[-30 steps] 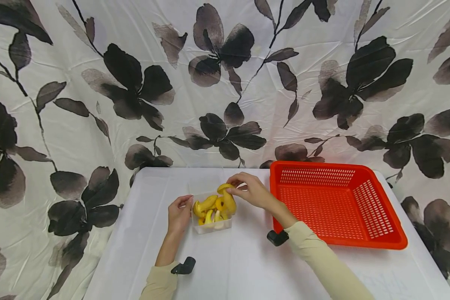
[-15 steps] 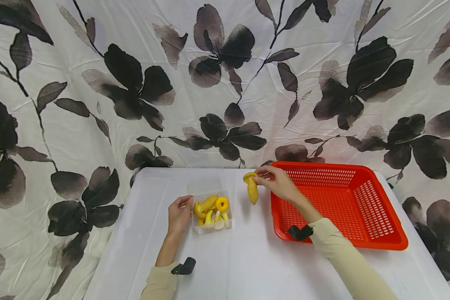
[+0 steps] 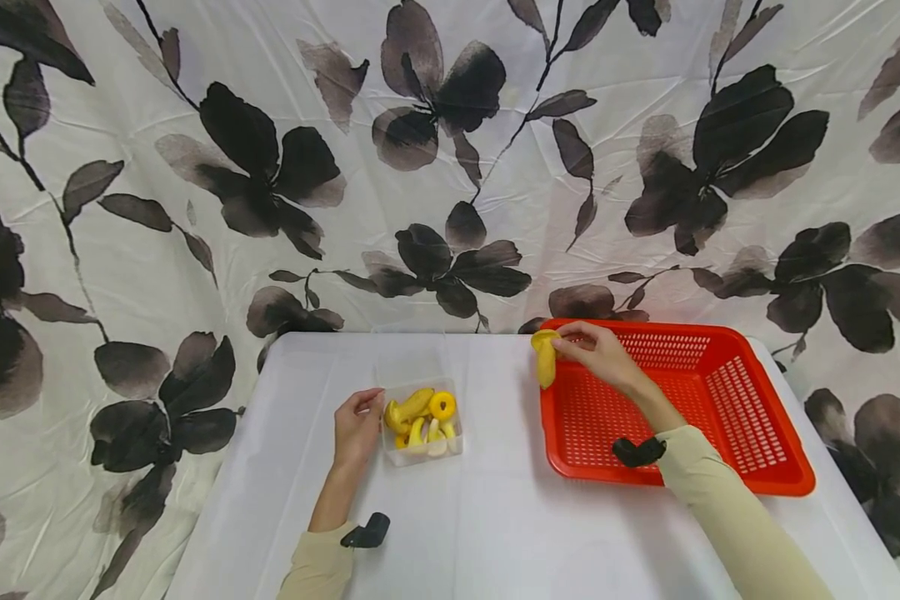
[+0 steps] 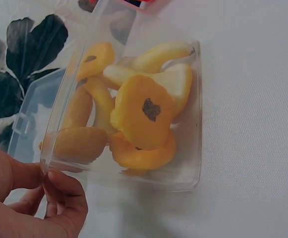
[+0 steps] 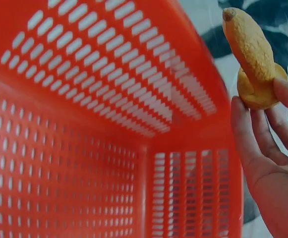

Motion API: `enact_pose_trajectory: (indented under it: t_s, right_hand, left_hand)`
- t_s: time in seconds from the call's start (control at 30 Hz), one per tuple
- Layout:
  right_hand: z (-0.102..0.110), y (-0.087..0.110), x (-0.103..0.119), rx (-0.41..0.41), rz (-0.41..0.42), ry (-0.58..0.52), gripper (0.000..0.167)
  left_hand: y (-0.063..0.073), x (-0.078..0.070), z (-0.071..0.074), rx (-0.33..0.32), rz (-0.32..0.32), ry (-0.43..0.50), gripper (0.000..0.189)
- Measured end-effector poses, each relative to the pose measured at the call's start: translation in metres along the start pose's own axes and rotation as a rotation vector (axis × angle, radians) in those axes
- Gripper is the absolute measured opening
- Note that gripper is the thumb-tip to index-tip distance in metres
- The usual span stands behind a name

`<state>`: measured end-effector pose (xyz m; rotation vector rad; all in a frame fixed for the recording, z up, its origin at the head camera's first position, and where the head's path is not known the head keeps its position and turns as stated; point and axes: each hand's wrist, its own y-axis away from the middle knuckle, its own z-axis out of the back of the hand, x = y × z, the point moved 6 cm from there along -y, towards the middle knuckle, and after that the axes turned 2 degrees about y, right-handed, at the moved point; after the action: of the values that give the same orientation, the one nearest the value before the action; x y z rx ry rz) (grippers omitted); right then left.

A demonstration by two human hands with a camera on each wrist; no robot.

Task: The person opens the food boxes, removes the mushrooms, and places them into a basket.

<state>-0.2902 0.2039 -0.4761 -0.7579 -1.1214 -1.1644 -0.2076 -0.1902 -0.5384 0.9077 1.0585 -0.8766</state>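
Observation:
My right hand (image 3: 596,354) pinches a yellow mushroom (image 3: 546,358) by its cap, stem hanging down, over the left rim of the red basket (image 3: 663,479). In the right wrist view the mushroom (image 5: 253,49) shows a bumpy stem with a dark tip, and thumb and fingertips grip the cap. On the left, my left hand (image 3: 357,429) pinches the side wall of a clear plastic box (image 3: 420,457). Several more yellow mushrooms (image 4: 144,111) lie inside that box, some with dark spots at their stem ends.
Behind the box its clear lid (image 3: 408,358) lies folded open on the white table (image 3: 270,467). A floral cloth (image 3: 435,167) hangs behind the table. The basket has slotted walls and a perforated floor, with no mushrooms visible in it.
My right hand has lifted the mushroom out of the box and carried it right to the basket's left rim. The left hand has stayed at the box.

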Motion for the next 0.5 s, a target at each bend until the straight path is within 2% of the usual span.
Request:
enact_pose_trajectory:
  t_s: [0.23,0.5]
  right_hand:
    - [0.022,0.001,-0.016,-0.016,-0.047,-0.090,0.042]
    - [0.039,0.003,-0.035,-0.011,-0.091,-0.034,0.042]
  left_hand:
    - [0.001,-0.002,0.001,-0.005,-0.002,-0.013,0.026]
    - [-0.002,0.002,-0.003,-0.002,-0.001,-0.018,0.025]
